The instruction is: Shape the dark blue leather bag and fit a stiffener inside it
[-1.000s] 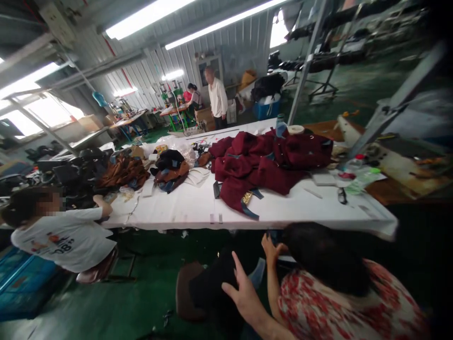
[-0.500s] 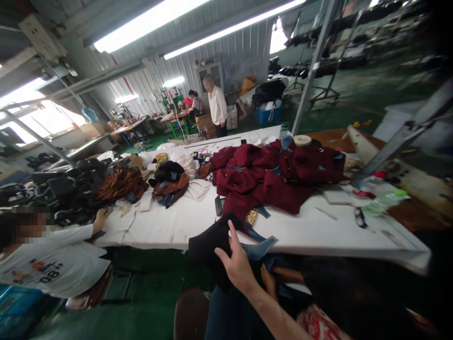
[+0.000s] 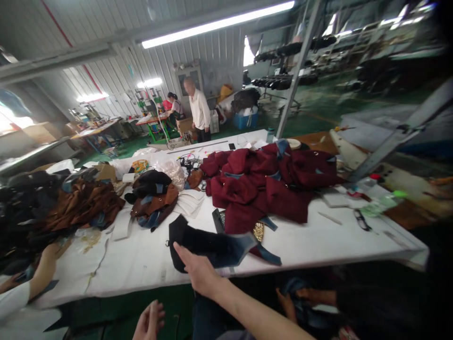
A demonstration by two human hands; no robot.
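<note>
White tabletop (image 3: 138, 257), black cloth (image 3: 207, 240), long axis left-right

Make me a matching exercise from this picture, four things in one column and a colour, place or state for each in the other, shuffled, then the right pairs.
1. Left hand
2. Black piece
3. Big cloth pile
4. Rightmost bottle

A. maroon
B. green cap
C. touched by the right hand
D. apart from the table, holding nothing visible

Pairs: 1-D, 2-C, 3-A, 4-B
</note>
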